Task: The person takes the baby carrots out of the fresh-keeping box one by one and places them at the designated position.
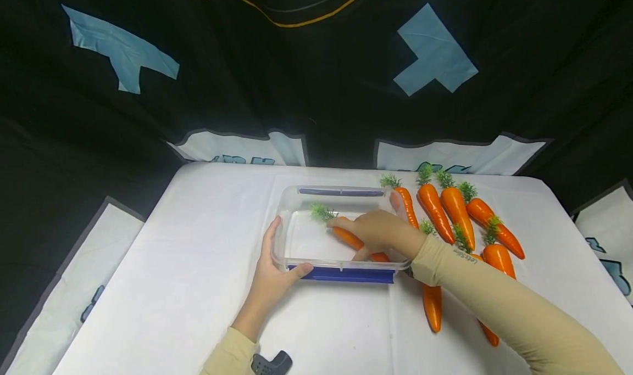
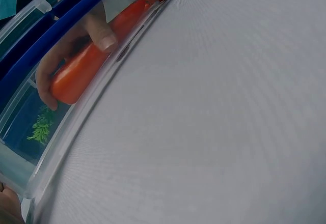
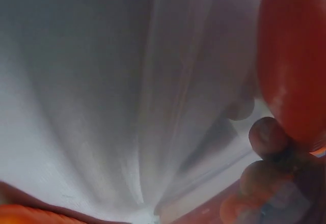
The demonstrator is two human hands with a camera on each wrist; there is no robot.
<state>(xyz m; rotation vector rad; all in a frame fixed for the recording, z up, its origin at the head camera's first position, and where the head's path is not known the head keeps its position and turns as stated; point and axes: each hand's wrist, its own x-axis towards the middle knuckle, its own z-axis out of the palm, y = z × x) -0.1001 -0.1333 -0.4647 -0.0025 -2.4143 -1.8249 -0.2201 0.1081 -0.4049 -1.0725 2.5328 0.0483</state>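
Observation:
A clear plastic container (image 1: 341,264) with blue clip flaps sits on the table in the head view. At its front left corner my left hand (image 1: 271,276) holds it, thumb on the front rim and fingers along the left wall. Inside, my right hand (image 1: 378,229) grips an orange carrot (image 1: 348,238) with a green leafy top, which lies slantwise. Through the container's side, the left wrist view shows the thumb and fingers around this carrot (image 2: 81,76). Close by in the right wrist view is a blurred carrot (image 3: 295,56), with fingertips (image 3: 267,135) near it.
Several more carrots (image 1: 456,210) with green tops lie to the container's right, some partly under the right forearm. A white cloth covers the table (image 1: 173,265). Behind hangs a black curtain (image 1: 316,89). A dark grey device (image 1: 272,363) is by the left wrist.

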